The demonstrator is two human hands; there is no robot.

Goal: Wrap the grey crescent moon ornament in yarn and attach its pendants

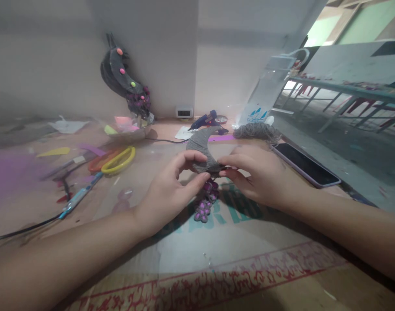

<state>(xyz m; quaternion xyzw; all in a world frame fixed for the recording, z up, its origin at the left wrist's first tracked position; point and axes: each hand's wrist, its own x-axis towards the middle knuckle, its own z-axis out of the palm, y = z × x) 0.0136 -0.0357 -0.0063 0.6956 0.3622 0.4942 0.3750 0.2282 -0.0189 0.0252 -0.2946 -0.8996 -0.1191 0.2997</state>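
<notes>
Gray yarn-wrapped crescent (pixel 202 140) is at frame center, wide lower end in both hands, tip up. Left hand (pixel 165 190) grasps its lower left, fingers curled over the edge, thumb underneath. Right hand (pixel 265 177) pinches the lower right corner, fingers nearly closed. Fingers cover part of the lower end, so the exact contact is hidden. Purple-and-gray flower cluster (pixel 204 207) hangs just below, between the hands; can't tell if it touches the sheet (pixel 181 255) on the desk (pixel 161 130).

Closest clutter: blue glue gun (pixel 204 120), right behind the crescent's tip, purple strip (pixel 221 138) beside it. Gray yarn pile (pixel 257 131) sits behind the right hand, phone (pixel 306 164) to its right.

Left side of frame: yellow-handled scissors (pixel 119 160), blue pen-like tool (pixel 82 195) with black cable, bowl (pixel 129 134) of colored pieces. Upper left: dark crescent ornament (pixel 121 75) with colored dots, against the wall. Small digital display (pixel 184 112) upper center, clear bottle (pixel 265 90) upper right.
</notes>
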